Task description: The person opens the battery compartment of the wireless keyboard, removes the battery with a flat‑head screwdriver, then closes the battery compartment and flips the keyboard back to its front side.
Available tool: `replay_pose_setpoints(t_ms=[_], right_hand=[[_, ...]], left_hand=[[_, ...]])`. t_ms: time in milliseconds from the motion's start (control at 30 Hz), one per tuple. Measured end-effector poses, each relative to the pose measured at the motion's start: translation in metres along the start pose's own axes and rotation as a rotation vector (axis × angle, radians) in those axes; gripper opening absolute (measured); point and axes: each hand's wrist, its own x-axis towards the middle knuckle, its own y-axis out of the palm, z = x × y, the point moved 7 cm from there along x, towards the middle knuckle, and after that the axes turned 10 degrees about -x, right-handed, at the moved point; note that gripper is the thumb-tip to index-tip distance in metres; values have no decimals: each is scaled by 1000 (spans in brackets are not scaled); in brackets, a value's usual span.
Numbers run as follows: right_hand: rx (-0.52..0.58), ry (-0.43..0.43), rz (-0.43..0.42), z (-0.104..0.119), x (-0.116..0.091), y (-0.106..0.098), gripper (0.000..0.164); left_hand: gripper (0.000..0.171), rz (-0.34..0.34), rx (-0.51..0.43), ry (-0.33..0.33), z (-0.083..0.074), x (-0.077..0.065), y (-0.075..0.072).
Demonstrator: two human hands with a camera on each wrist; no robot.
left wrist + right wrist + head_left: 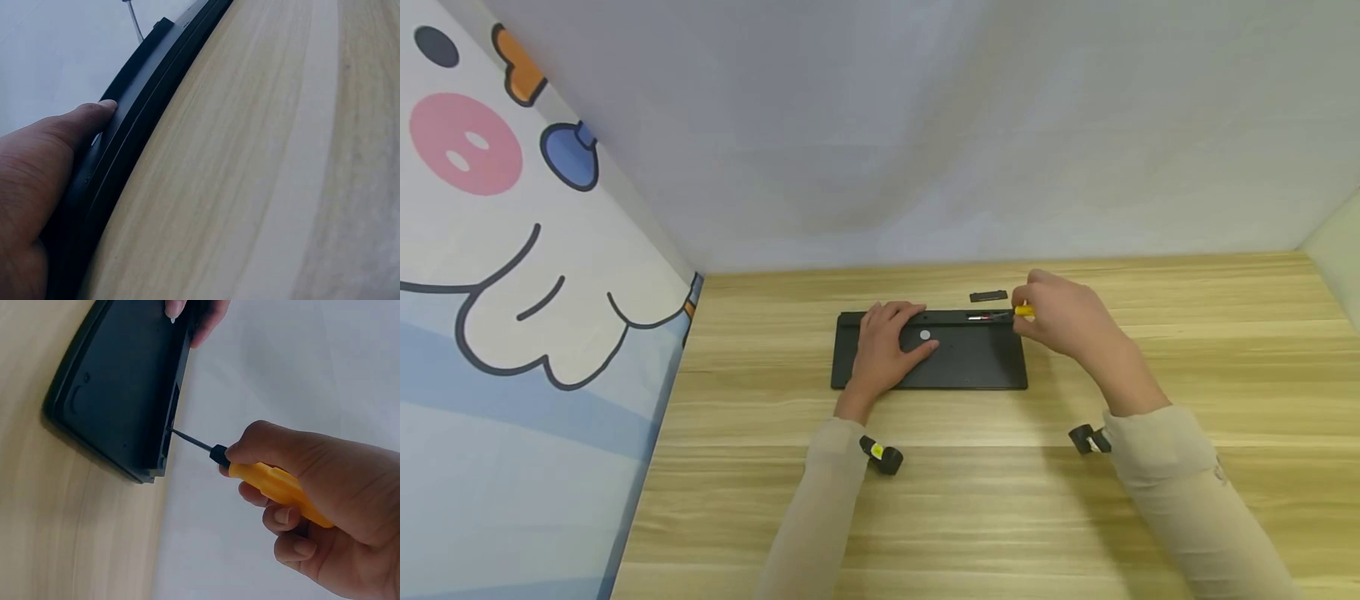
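lying underside up on the wooden table (pixel 737 467), a black keyboard (pixel 977 358) is resting under the left hand (pixel 883 346), whose thumb and fingers are spreading across it. the right hand (pixel 1063 312) is gripping a yellow-handled screwdriver (pixel 275 487), its tip meeting the far edge. just beyond, a small black cover (pixel 988 296) is lying.

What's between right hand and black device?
The collar and shaft of the screwdriver, running from the right hand to the black device; right wrist view.
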Motion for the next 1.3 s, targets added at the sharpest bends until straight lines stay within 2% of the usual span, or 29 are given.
replay_pose_setpoints(t_ms=[167, 400, 667, 900, 1300], right_hand=[[-40, -18, 13, 5, 3, -5, 23], [-38, -51, 35, 10, 11, -11, 11], [-25, -73, 66, 7, 18, -10, 17], [40, -90, 64, -4, 20, -5, 24], [170, -137, -4, -23, 17, 9, 15]], left_hand=[[59, 2, -1, 4, -1, 0, 2], [59, 0, 13, 3, 0, 0, 2], [59, 5, 8, -1, -1, -1, 3], [60, 4, 12, 1, -1, -1, 2], [60, 7, 9, -5, 0, -2, 0]])
